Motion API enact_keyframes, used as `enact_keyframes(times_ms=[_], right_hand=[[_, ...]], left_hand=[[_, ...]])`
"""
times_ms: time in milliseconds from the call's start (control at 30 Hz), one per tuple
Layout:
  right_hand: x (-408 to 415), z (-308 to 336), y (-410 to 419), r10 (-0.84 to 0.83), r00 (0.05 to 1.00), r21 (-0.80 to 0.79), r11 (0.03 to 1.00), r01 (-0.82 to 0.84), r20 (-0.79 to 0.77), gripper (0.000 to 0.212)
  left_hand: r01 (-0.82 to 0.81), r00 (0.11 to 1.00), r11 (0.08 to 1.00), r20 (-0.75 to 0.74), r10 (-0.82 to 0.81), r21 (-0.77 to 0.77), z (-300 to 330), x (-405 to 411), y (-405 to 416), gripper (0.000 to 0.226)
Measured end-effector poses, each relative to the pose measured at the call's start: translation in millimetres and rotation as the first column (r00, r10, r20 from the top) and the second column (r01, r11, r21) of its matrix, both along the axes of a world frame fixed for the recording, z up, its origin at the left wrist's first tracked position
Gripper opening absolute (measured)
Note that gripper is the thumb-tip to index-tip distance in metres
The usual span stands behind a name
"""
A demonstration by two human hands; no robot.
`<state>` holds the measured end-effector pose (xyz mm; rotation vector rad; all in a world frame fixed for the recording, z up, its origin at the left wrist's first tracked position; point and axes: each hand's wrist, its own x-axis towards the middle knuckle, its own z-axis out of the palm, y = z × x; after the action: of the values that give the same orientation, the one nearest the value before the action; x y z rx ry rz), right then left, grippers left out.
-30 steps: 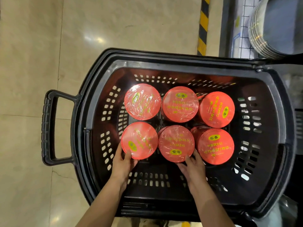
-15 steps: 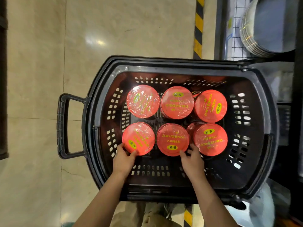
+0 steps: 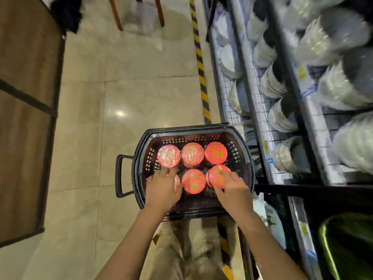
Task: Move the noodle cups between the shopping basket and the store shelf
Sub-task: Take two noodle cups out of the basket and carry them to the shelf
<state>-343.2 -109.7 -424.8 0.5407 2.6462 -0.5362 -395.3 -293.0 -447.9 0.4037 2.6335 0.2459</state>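
Basket (image 3: pixel 139 158) is matt black plastic; cup lids (image 3: pixel 216 152) wear glossy shrink film; floor (image 3: pixel 129 93) is polished, shiny stone tile.

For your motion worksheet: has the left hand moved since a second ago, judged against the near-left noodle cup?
Yes. The left hand has slid forward over the near-left cup, now covering most of its lid.

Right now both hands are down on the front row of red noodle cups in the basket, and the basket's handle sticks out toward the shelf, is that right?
Not quite. In the head view the handle of the basket sticks out away from the shelf, toward the open floor. Both the left hand and right hand are on front-row noodle cups.
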Motion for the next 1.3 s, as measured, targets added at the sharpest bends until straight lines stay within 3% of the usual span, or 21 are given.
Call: enact_keyframes(times_ms=[100, 233, 433, 667, 800, 933, 1067, 1300], right_hand=[[23.0, 67.7, 8.9, 0.008, 1.000, 0.013, 1.000, -0.009, 0.020, 0.048], [60.4, 136.7, 20.9, -0.004, 0.994, 0.040, 0.999, 0.008, -0.110, 0.049], [121.0, 213.6, 25.4, -0.077, 0.957, -0.006, 0.997, 0.078, -0.279, 0.048], [198.6, 265.7, 18.0, -0.325, 0.859, 0.002, 0.935, 0.355, -0.395, 0.049], [250.1, 275.0, 3.4, -0.523, 0.734, -0.066, 0.831, 0.552, -0.434, 0.049], [297.5, 280.0, -25.1, -0.693, 0.554, -0.085, 0.656, 0.750, -0.462, 0.050], [339.9, 285.0, -55.1, -0.809, 0.368, -0.092, 0.455, 0.886, -0.458, 0.051], [401.8, 306.7, -66.8, -0.827, 0.181, -0.064, 0.252, 0.965, -0.533, 0.051]], left_hand=[[0.009, 0.995, 0.995, -0.095, 0.001, 0.103, 62.0, 17.8, 6.1, 0.050], [0.055, 0.975, 0.966, -0.221, 0.002, 0.253, 131.2, 50.5, 10.6, 0.052], [0.143, 0.951, 0.922, -0.309, -0.027, 0.360, 217.6, 96.0, 11.7, 0.044], [0.387, 0.899, 0.807, -0.376, -0.223, 0.447, 266.4, 119.5, 37.0, 0.046], [0.603, 0.788, 0.676, -0.445, -0.425, 0.423, 284.9, 126.8, 63.5, 0.050], [0.733, 0.680, 0.537, -0.449, -0.579, 0.417, 301.2, 147.3, 84.4, 0.069], [0.825, 0.542, 0.324, -0.490, -0.682, 0.463, 312.2, 177.8, 101.1, 0.046], [0.867, 0.400, 0.101, -0.560, -0.726, 0.488, 336.8, 233.2, 150.4, 0.045]])
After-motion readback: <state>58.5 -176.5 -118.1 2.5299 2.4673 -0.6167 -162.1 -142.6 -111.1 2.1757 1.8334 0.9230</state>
